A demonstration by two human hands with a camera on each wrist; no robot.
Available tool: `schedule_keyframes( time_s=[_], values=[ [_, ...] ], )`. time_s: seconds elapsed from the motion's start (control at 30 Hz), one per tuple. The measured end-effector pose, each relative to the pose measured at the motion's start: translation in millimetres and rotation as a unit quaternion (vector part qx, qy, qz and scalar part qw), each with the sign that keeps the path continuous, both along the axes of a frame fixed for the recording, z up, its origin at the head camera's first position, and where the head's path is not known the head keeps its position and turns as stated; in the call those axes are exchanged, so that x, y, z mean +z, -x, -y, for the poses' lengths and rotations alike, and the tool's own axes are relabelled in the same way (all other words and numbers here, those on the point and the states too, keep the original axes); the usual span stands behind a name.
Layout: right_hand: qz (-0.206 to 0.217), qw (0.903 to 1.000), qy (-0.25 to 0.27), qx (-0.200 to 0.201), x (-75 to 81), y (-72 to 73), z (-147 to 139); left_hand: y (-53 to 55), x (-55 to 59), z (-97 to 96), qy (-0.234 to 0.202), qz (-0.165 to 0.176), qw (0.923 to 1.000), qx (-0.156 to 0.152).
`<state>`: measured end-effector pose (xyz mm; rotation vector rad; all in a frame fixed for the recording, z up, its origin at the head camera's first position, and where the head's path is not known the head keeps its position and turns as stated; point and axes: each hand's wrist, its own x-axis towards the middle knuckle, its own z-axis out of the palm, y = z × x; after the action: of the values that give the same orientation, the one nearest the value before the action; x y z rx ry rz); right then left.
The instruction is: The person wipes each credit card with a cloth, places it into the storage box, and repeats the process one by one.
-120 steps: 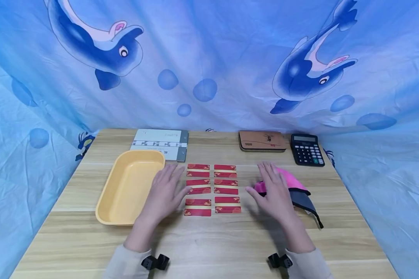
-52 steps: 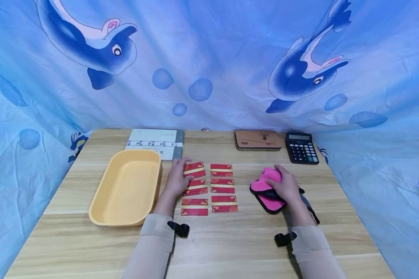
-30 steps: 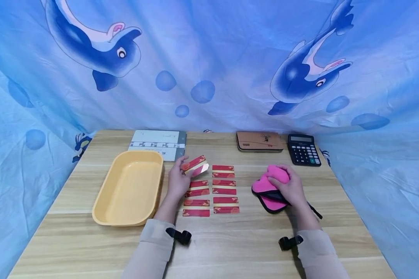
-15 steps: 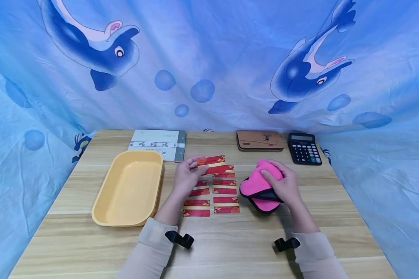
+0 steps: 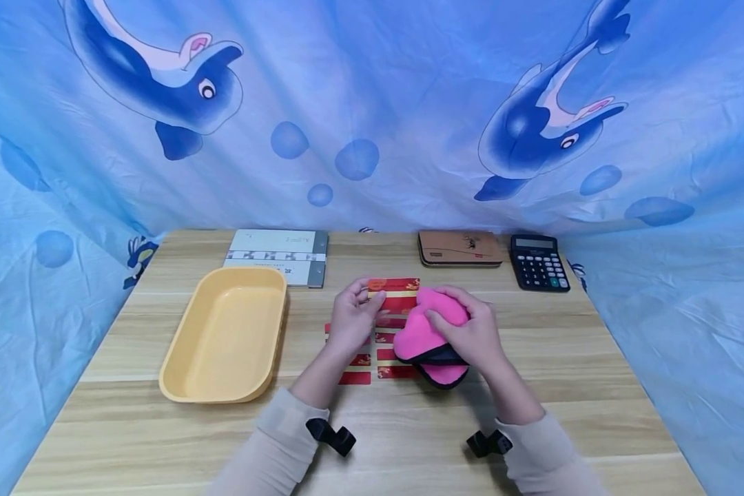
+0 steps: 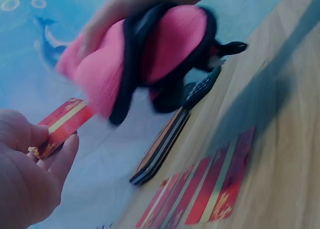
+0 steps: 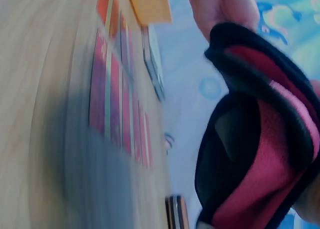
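My left hand (image 5: 352, 318) pinches a red card (image 5: 398, 284) with a gold stripe between thumb and fingers, held up over the table. My right hand (image 5: 474, 334) grips a soft pink cloth pouch (image 5: 424, 334) with black edging, also raised. In the left wrist view, the card's far end (image 6: 75, 116) meets the outline of the pouch (image 6: 102, 84); whether they touch I cannot tell. The right wrist view looks onto the pouch's folds (image 7: 280, 154) and a dark gap between them. Beneath lie several more red cards (image 5: 393, 372), partly covered by the hands and pouch.
On the left stands a yellow plastic tray (image 5: 226, 337). Behind it lies a grey-and-white booklet (image 5: 275, 241). A brown wallet (image 5: 459, 248) and a black calculator (image 5: 538, 263) sit along the table's back edge. A blue dolphin-print curtain (image 5: 409, 138) hangs behind and at the sides.
From open above the table, my left hand has taken the top-left card and carried it right. My right hand has picked up the pouch and brought it left, close to the card.
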<state>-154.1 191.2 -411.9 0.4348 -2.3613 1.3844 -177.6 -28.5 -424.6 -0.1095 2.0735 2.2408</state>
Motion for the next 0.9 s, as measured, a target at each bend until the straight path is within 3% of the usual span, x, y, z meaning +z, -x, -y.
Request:
schedule_keyframes(
  time_s=[0.1,0.27,0.37,0.47,0.6,0.77,0.9],
  values=[
    [-0.056,0.9979,-0.025,-0.020,-1.8,3.9,11,-4.1,0.2,-5.5,-0.002,-0.020,0.9995,-0.025],
    [-0.150,0.9852,-0.056,-0.062,-4.5,9.0,32,-10.9,-2.0,-9.6,-0.025,-0.095,0.9912,-0.089],
    [-0.184,0.9800,-0.055,-0.053,-3.1,7.6,44,-12.9,-3.7,-11.5,-0.038,-0.133,0.9831,-0.119],
    [-0.203,0.9776,-0.048,-0.028,0.5,4.6,54,-14.3,-4.1,-11.4,-0.041,-0.150,0.9788,-0.134],
    [-0.219,0.9734,-0.061,-0.026,3.5,2.6,55,-15.6,-1.7,-8.4,-0.054,-0.143,0.9793,-0.133],
    [-0.212,0.9706,-0.075,-0.085,1.7,6.6,41,-14.7,-2.4,-2.8,-0.061,-0.099,0.9876,-0.106],
    [-0.205,0.9676,-0.093,-0.114,-0.1,9.1,37,-14.7,-2.3,-1.9,-0.060,-0.093,0.9881,-0.107]
  ],
)
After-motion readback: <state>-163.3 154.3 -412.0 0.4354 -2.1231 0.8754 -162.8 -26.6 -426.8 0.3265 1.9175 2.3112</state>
